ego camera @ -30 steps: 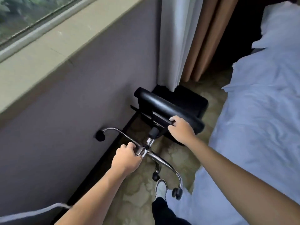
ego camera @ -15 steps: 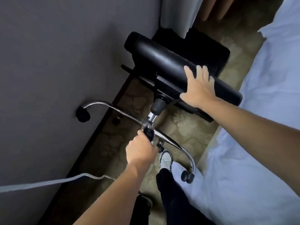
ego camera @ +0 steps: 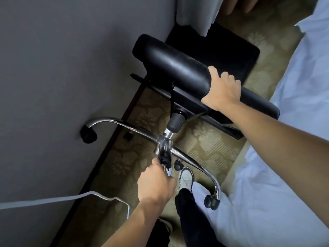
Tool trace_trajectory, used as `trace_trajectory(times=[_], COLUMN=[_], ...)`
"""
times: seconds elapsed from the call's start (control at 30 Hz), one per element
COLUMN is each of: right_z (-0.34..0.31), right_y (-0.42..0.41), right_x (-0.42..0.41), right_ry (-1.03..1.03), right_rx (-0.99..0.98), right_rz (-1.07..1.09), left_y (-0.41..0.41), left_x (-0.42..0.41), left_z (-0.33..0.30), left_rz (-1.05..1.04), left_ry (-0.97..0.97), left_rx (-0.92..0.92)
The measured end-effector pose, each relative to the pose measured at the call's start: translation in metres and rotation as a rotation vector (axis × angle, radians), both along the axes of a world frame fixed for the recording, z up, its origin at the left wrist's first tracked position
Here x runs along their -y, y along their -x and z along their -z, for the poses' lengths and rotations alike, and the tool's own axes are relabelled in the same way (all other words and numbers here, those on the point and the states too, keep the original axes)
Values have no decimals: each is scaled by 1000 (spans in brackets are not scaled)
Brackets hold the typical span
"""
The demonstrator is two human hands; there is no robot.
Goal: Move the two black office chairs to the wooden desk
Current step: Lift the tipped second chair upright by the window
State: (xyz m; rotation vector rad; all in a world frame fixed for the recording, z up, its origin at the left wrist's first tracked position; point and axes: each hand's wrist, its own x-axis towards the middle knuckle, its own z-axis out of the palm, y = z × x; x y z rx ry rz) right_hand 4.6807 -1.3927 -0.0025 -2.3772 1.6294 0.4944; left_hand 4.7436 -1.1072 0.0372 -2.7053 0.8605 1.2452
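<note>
A black office chair [ego camera: 170, 68] lies tipped on its side between the grey wall and the bed, its chrome star base [ego camera: 188, 159] and castors pointing toward me. My left hand [ego camera: 154, 182] is closed around one chrome leg of the base near the hub. My right hand [ego camera: 222, 90] grips the edge of the padded black seat, fingers wrapped over it. The chair's back [ego camera: 222, 49] lies flat on the floor behind the seat. No second chair and no wooden desk are in view.
The grey wall [ego camera: 62, 68] with a dark skirting board runs along the left. A white bed [ego camera: 293, 139] fills the right. Patterned carpet [ego camera: 204, 143] forms a narrow aisle. Curtains [ego camera: 194, 13] hang at the far end. A white cable [ego camera: 53, 200] trails across. My shoe [ego camera: 185, 177] stands under the base.
My right hand shifted from the seat's underside mechanism to the seat's padded edge. My left hand slid from the hub down one leg. The view tilted downward, closer to the chair.
</note>
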Motion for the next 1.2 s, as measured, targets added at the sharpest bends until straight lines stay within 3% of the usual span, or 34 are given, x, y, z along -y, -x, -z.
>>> trace_trajectory(times=[0.5,0.93,1.2], right_z=[-4,-54,-63], right_y=[6,-3,-15], right_x=[-60,-261,-386], right_ry=[192,456,565], right_rx=[131,178,294], right_rz=[180,174,97], left_y=[-4,-7,-2], left_x=[-55,-255,-360], left_z=[4,24,54], left_rz=[-51,-106,-155], left_ry=[203,405,392], left_rx=[-40,-59,12])
